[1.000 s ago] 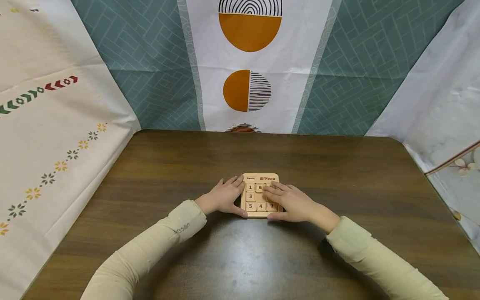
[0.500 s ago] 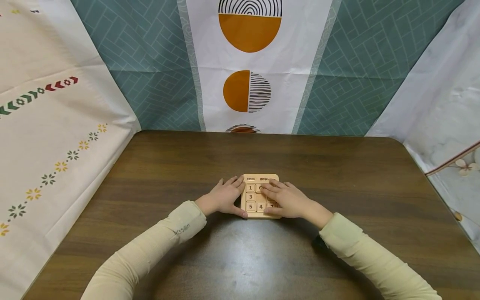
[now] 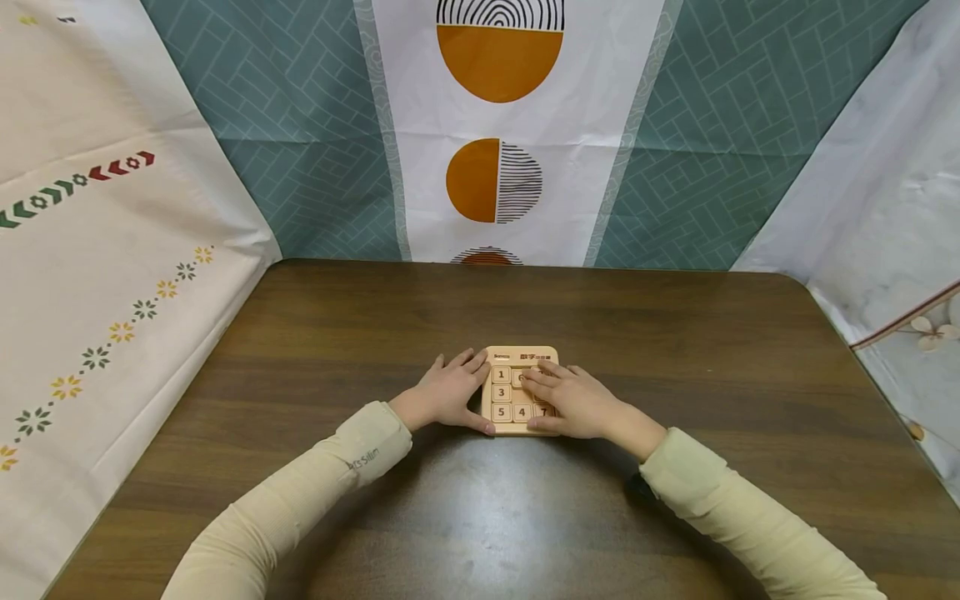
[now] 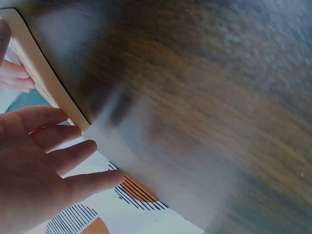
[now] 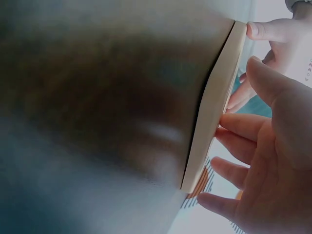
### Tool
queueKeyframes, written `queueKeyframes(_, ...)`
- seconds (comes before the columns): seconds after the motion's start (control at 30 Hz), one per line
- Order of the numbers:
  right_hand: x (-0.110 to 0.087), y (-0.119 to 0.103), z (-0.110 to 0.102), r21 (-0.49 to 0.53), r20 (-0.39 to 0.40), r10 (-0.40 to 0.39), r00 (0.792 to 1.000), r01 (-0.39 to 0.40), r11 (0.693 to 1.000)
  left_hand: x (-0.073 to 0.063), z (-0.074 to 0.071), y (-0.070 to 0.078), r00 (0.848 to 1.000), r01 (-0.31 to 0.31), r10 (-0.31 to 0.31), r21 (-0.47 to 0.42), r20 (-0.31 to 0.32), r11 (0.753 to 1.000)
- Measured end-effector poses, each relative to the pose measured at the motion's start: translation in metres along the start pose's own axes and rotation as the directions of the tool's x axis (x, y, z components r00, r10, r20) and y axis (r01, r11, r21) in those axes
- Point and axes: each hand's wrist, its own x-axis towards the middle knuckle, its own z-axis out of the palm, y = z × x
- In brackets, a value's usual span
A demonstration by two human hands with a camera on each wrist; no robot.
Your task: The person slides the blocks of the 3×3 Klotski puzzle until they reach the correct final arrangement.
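Note:
A wooden number sliding puzzle [image 3: 513, 351] lies flat on the table, with square tiles in its frame. My left hand [image 3: 450, 392] is at its left side, fingertips by the upper left edge and thumb at the near left corner. Across the right part of the puzzle lies my right hand [image 3: 583, 403], its fingertips on the tile marked 6 [image 3: 517, 377] and its thumb over the bottom right tile. Tiles at the right are mostly hidden under that hand. Both wrist views show extended fingers beside the pale puzzle edge [image 5: 210, 114].
The dark wooden table [image 3: 360, 325] spreads around the puzzle. A patterned cloth [image 3: 315, 167] hangs behind its far edge, and white cloths [image 3: 112, 250] flank the left and right sides.
My right hand has shifted slightly left over the puzzle, its fingertips now on the 6. That tile sits slightly lower than before. My left hand has stayed in place.

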Motion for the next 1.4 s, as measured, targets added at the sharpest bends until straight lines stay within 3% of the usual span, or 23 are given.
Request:
queueKeyframes(1.03,-0.015,-0.006,0.003,0.030,-0.049,-0.054,0.997,0.056,0.998,-0.002,0.000,0.000,1.000,-0.017,0.017,0.001,-0.001,1.000)
queueKeyframes(1.4,-0.015,0.010,-0.002,-0.051,-0.102,0.060,0.993,-0.065,0.997,-0.001,0.000,0.000,1.000,-0.018,0.018,-0.002,-0.005,1.000)
